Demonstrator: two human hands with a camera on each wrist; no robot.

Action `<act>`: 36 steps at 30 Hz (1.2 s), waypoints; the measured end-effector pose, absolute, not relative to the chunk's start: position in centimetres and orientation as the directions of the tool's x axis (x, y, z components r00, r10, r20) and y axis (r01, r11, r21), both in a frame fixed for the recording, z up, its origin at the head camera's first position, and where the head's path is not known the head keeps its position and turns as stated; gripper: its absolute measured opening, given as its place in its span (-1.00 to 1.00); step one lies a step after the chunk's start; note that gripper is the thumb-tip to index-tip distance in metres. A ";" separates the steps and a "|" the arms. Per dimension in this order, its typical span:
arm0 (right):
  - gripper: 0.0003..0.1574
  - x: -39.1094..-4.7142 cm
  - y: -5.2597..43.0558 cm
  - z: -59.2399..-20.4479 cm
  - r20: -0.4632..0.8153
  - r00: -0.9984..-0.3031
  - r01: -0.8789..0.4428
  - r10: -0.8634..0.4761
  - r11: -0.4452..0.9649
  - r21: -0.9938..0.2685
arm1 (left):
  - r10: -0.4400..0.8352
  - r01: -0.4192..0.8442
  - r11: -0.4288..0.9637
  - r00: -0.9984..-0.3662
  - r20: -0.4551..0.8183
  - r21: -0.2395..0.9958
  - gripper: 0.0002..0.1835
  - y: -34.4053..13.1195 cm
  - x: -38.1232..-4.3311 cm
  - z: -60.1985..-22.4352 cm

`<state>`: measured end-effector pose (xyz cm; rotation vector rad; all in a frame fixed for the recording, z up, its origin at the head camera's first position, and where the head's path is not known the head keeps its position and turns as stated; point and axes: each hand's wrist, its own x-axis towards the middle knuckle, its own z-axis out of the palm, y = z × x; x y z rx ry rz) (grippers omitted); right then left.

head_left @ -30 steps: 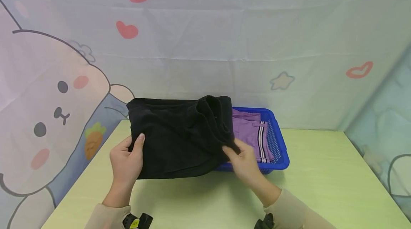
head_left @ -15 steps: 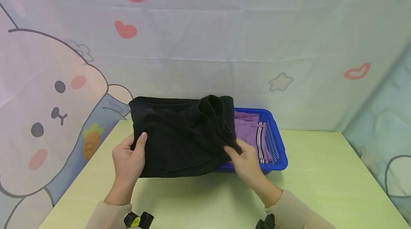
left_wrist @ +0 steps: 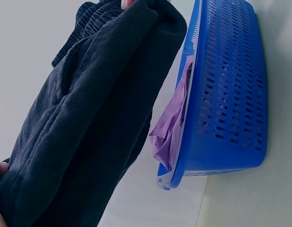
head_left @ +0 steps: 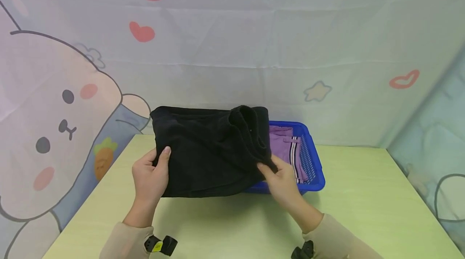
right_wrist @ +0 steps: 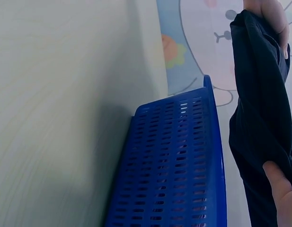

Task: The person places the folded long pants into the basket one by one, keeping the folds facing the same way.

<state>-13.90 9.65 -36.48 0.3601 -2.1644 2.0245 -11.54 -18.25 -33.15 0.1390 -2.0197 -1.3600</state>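
A pair of folded black pants [head_left: 207,150] is held up in the air between both hands, overlapping the left part of a blue basket [head_left: 315,170]. My left hand [head_left: 150,176] grips their left edge, thumb on the near face. At the lower right corner, my right hand [head_left: 283,180] pinches the cloth, near a rolled, bunched fold. In the left wrist view a gathered elastic waistband [left_wrist: 96,21] shows at the top of the pants. Folded purple pants [head_left: 285,150] with a striped side band lie in the basket, partly hidden behind the black cloth.
The basket stands on a pale green-yellow table [head_left: 363,202], close to a printed backdrop cloth [head_left: 225,49] hanging behind. In the left wrist view, purple cloth [left_wrist: 172,120] sticks up over the basket's rim.
Both hands have shifted slightly right and a little upward with the black pants, which cover a bit more of the basket. The grip of each hand looks the same.
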 end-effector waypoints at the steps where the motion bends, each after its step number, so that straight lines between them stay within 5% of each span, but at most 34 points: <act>1: -0.57 -13.9 9.7 -36.5 0.279 -0.958 -0.283 -0.072 0.058 -0.957 | -0.443 0.278 0.445 -0.758 0.479 0.851 -0.73 -18.2 -11.6 -33.2; 36: -0.59 -13.4 11.6 -36.9 0.294 -0.955 -0.295 -0.028 0.069 -0.953 | -0.413 0.320 0.400 -0.774 0.480 0.859 -0.75 -16.6 -12.4 -33.8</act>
